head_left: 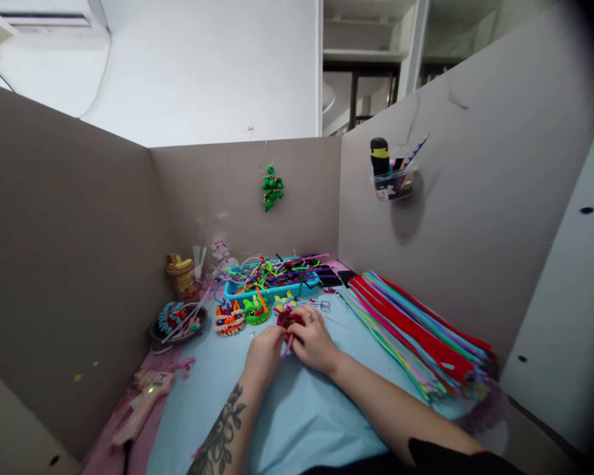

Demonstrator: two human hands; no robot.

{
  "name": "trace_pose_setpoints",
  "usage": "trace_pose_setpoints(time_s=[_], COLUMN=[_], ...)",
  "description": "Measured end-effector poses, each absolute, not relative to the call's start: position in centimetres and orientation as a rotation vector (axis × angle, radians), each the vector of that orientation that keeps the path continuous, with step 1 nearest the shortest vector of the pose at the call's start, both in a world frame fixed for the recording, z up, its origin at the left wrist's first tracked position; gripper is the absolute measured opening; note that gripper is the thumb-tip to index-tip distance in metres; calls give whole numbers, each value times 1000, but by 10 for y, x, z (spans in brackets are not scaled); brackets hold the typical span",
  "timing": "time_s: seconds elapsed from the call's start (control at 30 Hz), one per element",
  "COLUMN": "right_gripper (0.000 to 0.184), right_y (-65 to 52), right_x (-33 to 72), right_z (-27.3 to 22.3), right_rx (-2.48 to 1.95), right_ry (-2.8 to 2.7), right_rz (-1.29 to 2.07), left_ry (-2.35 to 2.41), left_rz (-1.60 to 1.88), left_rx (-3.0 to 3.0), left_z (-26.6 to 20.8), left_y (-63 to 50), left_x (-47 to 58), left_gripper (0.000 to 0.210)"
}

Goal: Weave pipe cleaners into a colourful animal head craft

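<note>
Both hands meet over the middle of the light blue cloth. Between them is a dark red and pink pipe-cleaner piece, mostly covered by my fingers, with a pink strand hanging below. My left hand pinches it from the left side. My right hand curls its fingers around the right side. Just beyond stand an orange and white pipe-cleaner figure, a green figure and a yellow and pale blue figure. A pair of scissors lies behind my right hand.
A blue tray of loose pipe cleaners stands at the back. Bundled pipe cleaners lie on the right. At left are a dark bowl and a pink glue gun. Grey partitions enclose the table.
</note>
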State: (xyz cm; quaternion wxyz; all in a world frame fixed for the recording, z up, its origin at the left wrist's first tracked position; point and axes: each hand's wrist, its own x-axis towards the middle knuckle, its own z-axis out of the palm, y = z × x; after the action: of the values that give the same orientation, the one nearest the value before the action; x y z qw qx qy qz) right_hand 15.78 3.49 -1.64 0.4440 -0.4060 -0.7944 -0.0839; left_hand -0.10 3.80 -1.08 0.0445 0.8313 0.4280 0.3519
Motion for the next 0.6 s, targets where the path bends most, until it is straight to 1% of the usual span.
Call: trace_pose_setpoints(time_s=[0.17,0.37,0.6], right_gripper=[10,8,7], right_y=[34,35,36], right_x=[161,164,168], right_z=[-15,-14,-17], right_rx=[-944,-912,-757], right_ry=[-1996,-1979,-2070], right_rz=[-308,-370,-443], left_ry=[1349,1379,1404], left_rz=[1050,1127,1166], left_rx=[2513,2333,2258], left_z=[-10,-4,-4], left_y=[39,36,39], left_x=[-3,-3,-4], left_gripper=[23,19,15])
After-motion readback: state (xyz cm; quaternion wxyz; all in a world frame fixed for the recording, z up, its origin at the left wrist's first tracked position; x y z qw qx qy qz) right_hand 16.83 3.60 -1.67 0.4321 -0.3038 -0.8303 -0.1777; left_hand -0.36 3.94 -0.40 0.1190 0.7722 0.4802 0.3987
